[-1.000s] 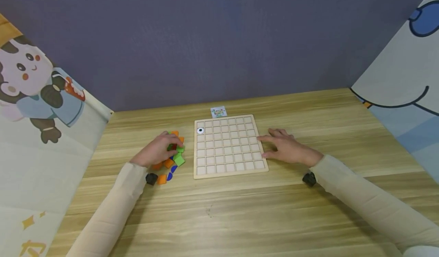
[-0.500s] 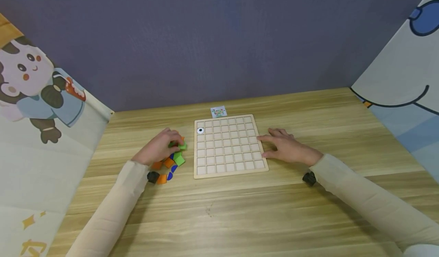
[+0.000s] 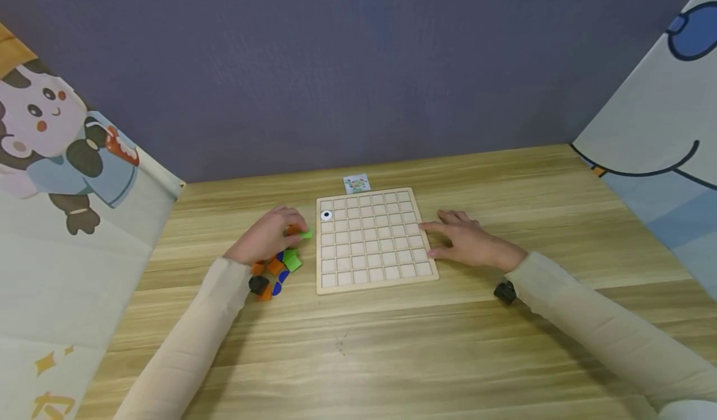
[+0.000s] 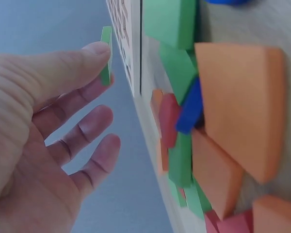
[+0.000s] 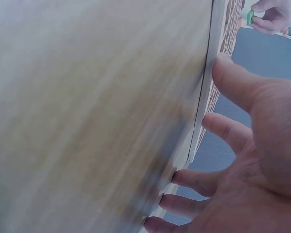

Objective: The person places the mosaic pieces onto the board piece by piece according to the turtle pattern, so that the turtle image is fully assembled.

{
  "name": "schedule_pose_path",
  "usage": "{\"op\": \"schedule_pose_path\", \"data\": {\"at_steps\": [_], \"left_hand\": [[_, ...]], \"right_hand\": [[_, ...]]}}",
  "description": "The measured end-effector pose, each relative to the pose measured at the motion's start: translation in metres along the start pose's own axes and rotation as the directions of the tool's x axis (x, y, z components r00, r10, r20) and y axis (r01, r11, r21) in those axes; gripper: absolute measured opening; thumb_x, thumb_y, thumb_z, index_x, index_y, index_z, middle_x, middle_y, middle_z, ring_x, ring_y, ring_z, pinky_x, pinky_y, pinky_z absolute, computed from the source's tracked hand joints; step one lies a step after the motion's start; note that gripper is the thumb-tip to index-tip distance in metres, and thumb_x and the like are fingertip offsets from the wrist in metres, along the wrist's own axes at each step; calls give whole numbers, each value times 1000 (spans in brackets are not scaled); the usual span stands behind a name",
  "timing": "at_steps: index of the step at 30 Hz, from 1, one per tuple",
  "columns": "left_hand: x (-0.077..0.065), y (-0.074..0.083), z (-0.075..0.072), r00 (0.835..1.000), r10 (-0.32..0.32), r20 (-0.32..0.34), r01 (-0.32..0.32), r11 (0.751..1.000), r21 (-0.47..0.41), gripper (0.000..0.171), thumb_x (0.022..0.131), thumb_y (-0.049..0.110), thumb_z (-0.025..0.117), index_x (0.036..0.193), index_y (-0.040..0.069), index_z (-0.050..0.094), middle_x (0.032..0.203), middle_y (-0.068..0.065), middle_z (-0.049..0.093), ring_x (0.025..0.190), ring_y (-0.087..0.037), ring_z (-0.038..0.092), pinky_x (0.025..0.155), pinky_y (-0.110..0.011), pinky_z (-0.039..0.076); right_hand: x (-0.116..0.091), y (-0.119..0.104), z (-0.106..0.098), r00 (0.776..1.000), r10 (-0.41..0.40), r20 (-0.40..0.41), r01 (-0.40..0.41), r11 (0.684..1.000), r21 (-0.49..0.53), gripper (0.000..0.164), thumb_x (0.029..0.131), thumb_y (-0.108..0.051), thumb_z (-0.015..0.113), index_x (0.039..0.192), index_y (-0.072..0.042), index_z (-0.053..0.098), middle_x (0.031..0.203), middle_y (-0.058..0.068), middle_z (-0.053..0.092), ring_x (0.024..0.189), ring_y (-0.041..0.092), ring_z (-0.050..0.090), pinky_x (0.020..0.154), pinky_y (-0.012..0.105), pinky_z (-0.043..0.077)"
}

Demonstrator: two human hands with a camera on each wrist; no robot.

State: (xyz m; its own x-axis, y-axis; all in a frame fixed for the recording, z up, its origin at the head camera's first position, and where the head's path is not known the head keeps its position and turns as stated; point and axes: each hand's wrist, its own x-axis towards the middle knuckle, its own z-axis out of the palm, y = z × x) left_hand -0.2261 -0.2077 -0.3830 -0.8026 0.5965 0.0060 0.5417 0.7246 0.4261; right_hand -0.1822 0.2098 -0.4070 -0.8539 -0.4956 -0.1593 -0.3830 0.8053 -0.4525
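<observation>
My left hand (image 3: pixel 266 236) pinches a small green tile (image 4: pixel 105 76) between thumb and forefinger, its other fingers spread. It is above the table, just left of the square wooden grid board (image 3: pixel 378 285). Below it lies a loose heap with a light green tile (image 3: pixel 291 261), orange tiles (image 4: pixel 242 107), blue half-rounds and red pieces, partly hidden by the hand. One white piece with a black dot (image 3: pixel 327 215) occupies a cell in the board's leftmost column. At the board's right edge, my right hand (image 3: pixel 467 242) has its thumb and forefinger against the rim, fingers loosely extended.
A small printed card (image 3: pixel 356 183) lies behind the board, near the dark back wall (image 3: pixel 358 65). Cartoon-printed panels stand at both sides. The wood-grain table (image 3: pixel 392 358) reaches toward me. A black wrist camera (image 3: pixel 258 285) sits low over the heap's near end.
My left hand has come away from the heap and moved right toward the board, a green tile now in its pinch. The right hand has stayed at the board's edge.
</observation>
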Motion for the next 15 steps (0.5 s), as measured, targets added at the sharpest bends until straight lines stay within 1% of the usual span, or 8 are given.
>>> {"op": "schedule_pose_path", "data": {"at_steps": [2, 4, 10, 13, 15], "left_hand": [[2, 1, 1, 1000, 5, 0, -5, 1000, -11, 17, 85, 11, 71, 102, 15, 70, 106, 4, 62, 98, -17, 50, 80, -35, 45], [5, 2, 2, 1000, 5, -1, -5, 1000, -16, 17, 85, 12, 71, 102, 15, 70, 105, 5, 62, 97, -17, 51, 80, -34, 45], [12, 5, 3, 1000, 8, -11, -9, 1000, -24, 17, 85, 12, 72, 102, 13, 70, 105, 4, 63, 100, -20, 52, 84, -35, 44], [16, 7, 3, 1000, -1, -8, 1, 999, -36, 18, 85, 12, 72, 102, 13, 70, 105, 3, 62, 102, -20, 52, 84, -35, 45], [17, 7, 3, 1000, -6, -7, 6, 999, -33, 18, 84, 12, 72, 102, 13, 70, 106, 4, 62, 104, -19, 52, 88, -36, 44]], "right_hand": [[0, 0, 1, 1000, -2, 1, 2, 1000, -3, 64, 89, -44, 62, 145, -22, 40, 151, 28, 15, 136, 48, 9, 94, 74, 11], [0, 0, 1, 1000, -2, 1, 2, 1000, -5, 64, 90, -44, 62, 145, -22, 40, 151, 28, 15, 136, 47, 9, 93, 74, 11], [0, 0, 1, 1000, -3, -2, 3, 1000, -2, 64, 90, -44, 62, 145, -22, 40, 151, 27, 15, 136, 47, 9, 94, 74, 11], [-1, 0, 0, 1000, -2, -1, 2, 1000, -2, 64, 89, -45, 61, 145, -22, 40, 151, 27, 15, 136, 47, 9, 94, 74, 11], [-1, 0, 0, 1000, -1, 1, 1, 1000, -3, 64, 89, -45, 61, 145, -22, 40, 151, 27, 15, 136, 47, 9, 94, 74, 11]]}}
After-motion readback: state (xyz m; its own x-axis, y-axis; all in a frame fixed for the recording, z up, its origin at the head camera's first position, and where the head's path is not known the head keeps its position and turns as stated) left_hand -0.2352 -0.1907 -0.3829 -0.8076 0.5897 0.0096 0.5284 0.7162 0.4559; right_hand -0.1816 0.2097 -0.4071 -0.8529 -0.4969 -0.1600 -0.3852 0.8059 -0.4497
